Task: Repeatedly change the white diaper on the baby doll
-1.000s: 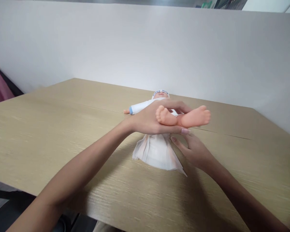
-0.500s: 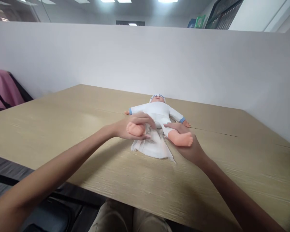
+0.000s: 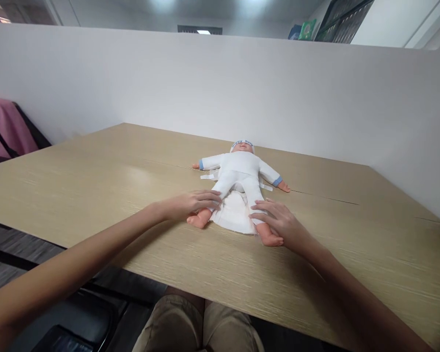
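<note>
A baby doll [image 3: 239,172] in a white suit with blue cuffs lies on its back on the wooden table [image 3: 95,186], head away from me. An opened white diaper [image 3: 234,215] lies under its hips and between its spread legs. My left hand [image 3: 190,204] rests flat on the doll's left-side leg, fingers stretched out toward the diaper. My right hand [image 3: 280,222] lies over the other leg near the bare foot [image 3: 273,239], fingers spread and touching the diaper's edge.
A white partition wall [image 3: 315,107] stands behind the table. Something pink [image 3: 7,129] draped over a dark chair shows at the far left. My knees in tan trousers [image 3: 201,327] are under the table's near edge. White diaper tabs [image 3: 207,176] stick out beside the doll.
The doll's legs, held up in my left hand a second ago, have been lowered and spread flat on the table. Both hands have loosened and now lie over the legs.
</note>
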